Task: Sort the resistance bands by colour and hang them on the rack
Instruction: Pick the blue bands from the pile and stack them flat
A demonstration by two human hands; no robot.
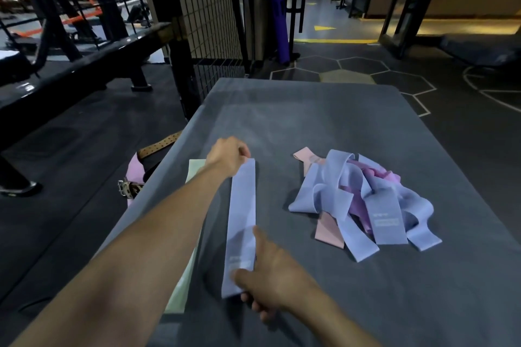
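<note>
A light blue resistance band lies stretched flat on the grey mat. My left hand pinches its far end. My right hand holds its near end, thumb on top. Beneath my left forearm lies a pale green band, flat along the mat's left edge. To the right sits a tangled pile of bands: several light blue ones, pink ones and purple ones mixed together.
A black wire-grid rack stands beyond the mat's far left corner, with purple bands hanging beside it. A pink and tan studded belt lies off the mat's left edge. A black gym bench is at left.
</note>
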